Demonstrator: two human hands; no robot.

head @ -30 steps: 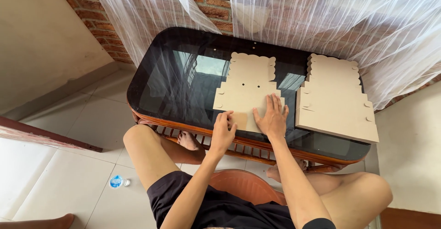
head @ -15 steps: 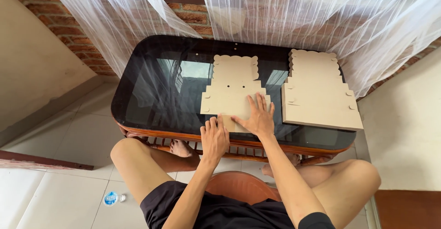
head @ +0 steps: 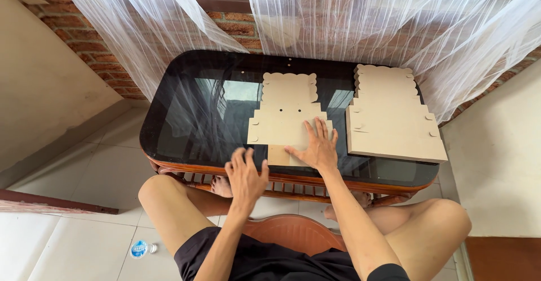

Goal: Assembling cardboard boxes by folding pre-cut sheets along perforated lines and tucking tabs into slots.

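Sheer white curtains (head: pixel 315 16) are hung over a brick wall behind a dark glass tabletop (head: pixel 186 117), where a flat cardboard cutout (head: pixel 284 115) is laid out near the middle and a stack of the same cutouts (head: pixel 389 115) is piled just to its right. The right hand (head: pixel 316 146) is pressed flat on the cutout's near edge, fingers spread, nothing gripped. The left hand (head: pixel 246 178) is held open above the tabletop's front edge, grip empty, just short of the cutout's small bottom flap (head: pixel 279 156).
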